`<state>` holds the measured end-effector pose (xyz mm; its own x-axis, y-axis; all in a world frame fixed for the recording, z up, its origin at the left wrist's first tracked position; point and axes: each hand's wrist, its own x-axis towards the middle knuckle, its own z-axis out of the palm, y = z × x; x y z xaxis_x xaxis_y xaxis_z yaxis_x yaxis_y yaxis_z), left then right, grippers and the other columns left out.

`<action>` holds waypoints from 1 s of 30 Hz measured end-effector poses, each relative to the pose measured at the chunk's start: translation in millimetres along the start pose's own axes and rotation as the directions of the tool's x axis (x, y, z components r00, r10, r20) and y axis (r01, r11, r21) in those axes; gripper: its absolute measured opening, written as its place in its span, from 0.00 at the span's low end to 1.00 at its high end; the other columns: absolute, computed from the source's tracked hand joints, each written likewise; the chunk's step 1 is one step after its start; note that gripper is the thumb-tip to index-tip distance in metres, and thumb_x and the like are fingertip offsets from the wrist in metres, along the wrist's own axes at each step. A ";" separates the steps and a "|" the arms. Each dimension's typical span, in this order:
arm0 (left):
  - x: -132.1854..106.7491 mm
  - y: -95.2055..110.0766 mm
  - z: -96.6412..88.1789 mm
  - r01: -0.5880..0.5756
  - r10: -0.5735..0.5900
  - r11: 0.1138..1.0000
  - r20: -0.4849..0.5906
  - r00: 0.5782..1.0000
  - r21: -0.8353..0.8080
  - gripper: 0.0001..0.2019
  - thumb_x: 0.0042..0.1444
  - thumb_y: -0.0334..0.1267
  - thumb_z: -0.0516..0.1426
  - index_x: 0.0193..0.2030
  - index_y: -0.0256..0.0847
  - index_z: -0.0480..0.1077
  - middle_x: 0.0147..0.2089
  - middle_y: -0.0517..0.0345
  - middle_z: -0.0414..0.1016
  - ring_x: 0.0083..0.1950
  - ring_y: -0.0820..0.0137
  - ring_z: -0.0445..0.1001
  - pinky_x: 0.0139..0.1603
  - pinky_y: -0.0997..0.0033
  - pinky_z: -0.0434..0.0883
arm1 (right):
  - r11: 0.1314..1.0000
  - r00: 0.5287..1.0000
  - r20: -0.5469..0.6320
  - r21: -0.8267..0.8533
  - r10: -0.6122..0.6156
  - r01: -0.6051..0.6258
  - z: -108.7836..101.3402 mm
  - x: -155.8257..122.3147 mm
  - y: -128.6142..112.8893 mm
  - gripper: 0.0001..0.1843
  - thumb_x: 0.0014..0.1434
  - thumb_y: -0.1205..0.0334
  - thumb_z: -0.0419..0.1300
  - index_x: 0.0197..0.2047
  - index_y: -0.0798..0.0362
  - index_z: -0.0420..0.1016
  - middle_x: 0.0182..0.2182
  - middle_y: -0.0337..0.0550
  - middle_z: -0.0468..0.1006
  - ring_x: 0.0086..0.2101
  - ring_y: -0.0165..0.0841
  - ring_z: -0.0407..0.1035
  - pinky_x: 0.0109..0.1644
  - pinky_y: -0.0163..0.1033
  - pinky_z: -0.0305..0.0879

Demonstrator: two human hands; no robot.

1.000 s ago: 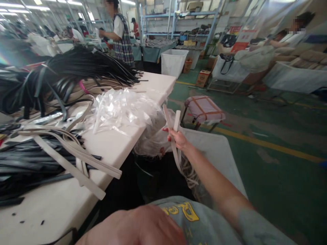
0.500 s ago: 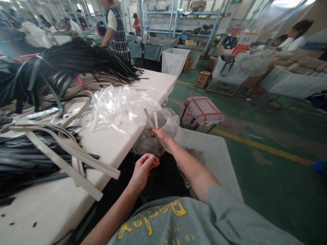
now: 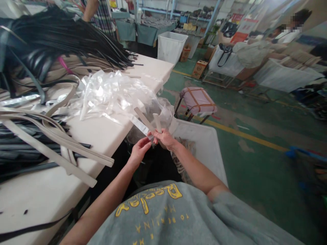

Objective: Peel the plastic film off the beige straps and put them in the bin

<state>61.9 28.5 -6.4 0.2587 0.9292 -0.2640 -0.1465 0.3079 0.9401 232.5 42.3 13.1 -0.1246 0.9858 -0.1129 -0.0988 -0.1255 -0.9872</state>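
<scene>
My right hand (image 3: 165,137) is closed around a beige strap (image 3: 144,120), whose two flat ends stick up above the fingers. Close beside it, my left hand (image 3: 139,152) has its thumb and fingers pinched together. A whitish plastic strip (image 3: 140,126) slants down to where the fingertips of both hands meet; which hand grips it I cannot tell. Both hands are over my lap, just off the table edge. Crumpled clear plastic strips (image 3: 109,93) lie heaped on the table (image 3: 102,136) to the upper left.
Bundled black straps (image 3: 68,37) and loose beige straps (image 3: 74,146) cover much of the table; some beige ends overhang its edge. A white bin (image 3: 206,146) with beige straps inside stands at my right. Beyond it is a padded stool (image 3: 198,100). Other people are at work farther back.
My left hand has moved up to meet my right hand. The whitish plastic strip now shows between the table and my fingertips. The view has tilted down somewhat.
</scene>
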 end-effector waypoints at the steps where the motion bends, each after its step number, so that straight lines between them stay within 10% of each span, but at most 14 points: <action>1: -2.6 -1.4 1.7 -0.028 0.027 0.999 0.035 0.999 0.040 0.18 0.44 0.43 0.71 0.42 0.40 0.80 0.40 0.53 0.82 0.42 0.62 0.77 0.45 0.67 0.72 | 1.000 1.000 0.014 -0.015 -0.014 0.014 1.6 -9.5 -0.6 0.24 0.56 0.43 0.65 0.40 0.58 0.82 0.15 0.33 0.68 0.19 0.25 0.61 0.29 0.34 0.59; 10: -9.7 -13.9 1.6 -0.285 0.255 0.853 0.126 0.959 0.438 0.08 0.43 0.40 0.71 0.23 0.45 0.77 0.29 0.58 0.74 0.36 0.65 0.71 0.38 0.71 0.67 | 0.984 0.997 0.047 0.164 0.059 -0.066 6.4 -47.8 -12.3 0.24 0.55 0.44 0.66 0.41 0.59 0.82 0.14 0.33 0.66 0.20 0.25 0.61 0.29 0.32 0.60; 21: -34.1 -8.6 11.3 0.073 -0.057 0.996 0.281 0.958 -0.046 0.21 0.52 0.49 0.67 0.48 0.38 0.75 0.36 0.50 0.82 0.36 0.63 0.80 0.41 0.66 0.73 | 0.994 0.995 -0.084 0.098 0.062 -0.053 -4.8 -27.1 -22.1 0.18 0.61 0.52 0.63 0.43 0.60 0.81 0.16 0.34 0.69 0.19 0.25 0.61 0.25 0.31 0.62; 30: -26.8 -12.8 6.8 -0.017 -0.068 0.959 0.287 0.956 0.282 0.16 0.48 0.50 0.67 0.36 0.38 0.78 0.33 0.53 0.82 0.36 0.63 0.79 0.43 0.65 0.73 | 0.999 0.996 -0.078 -0.018 0.036 -0.037 7.7 -27.2 -24.2 0.17 0.60 0.53 0.63 0.40 0.61 0.80 0.14 0.31 0.68 0.19 0.24 0.60 0.26 0.31 0.56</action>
<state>63.3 -1.8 -9.9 0.5312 0.8082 -0.2541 0.1247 0.2221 0.9670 230.7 17.7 41.0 -0.0511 0.9863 -0.1567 -0.0761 -0.1603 -0.9841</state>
